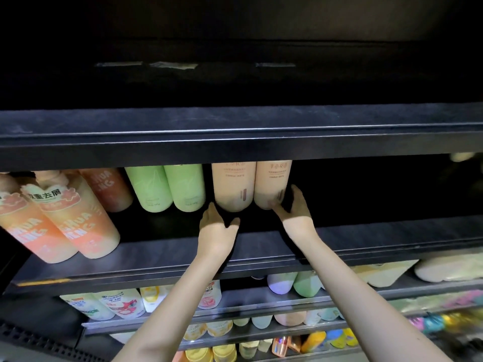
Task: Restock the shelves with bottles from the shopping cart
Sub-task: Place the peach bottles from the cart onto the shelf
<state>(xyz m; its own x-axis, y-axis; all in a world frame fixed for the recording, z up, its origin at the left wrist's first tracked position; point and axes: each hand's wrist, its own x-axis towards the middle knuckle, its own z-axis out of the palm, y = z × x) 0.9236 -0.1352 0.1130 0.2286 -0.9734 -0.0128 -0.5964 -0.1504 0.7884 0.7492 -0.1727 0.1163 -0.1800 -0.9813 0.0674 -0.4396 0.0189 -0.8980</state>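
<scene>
Two peach bottles are standing upright side by side on the middle shelf (261, 246), set back from its front edge, long axes vertical, tops hidden behind the shelf above.

The right hand (296, 205) is reaching to the right peach bottle (273, 184); its fingers are wrapping the lower right side and the thumb is lying against the bottle's foot, so the grip is closing round the base.

The left hand (217, 226) is sitting just below and in front of the left peach bottle (233, 186), fingers relaxed and half spread, fingertips near its foot; contact cannot be told.

Each bottle is lying straight ahead of its hand, deeper into the shelf. Likely next: nudging both backward or square. Green bottles (167, 188) are standing just to the left.
</scene>
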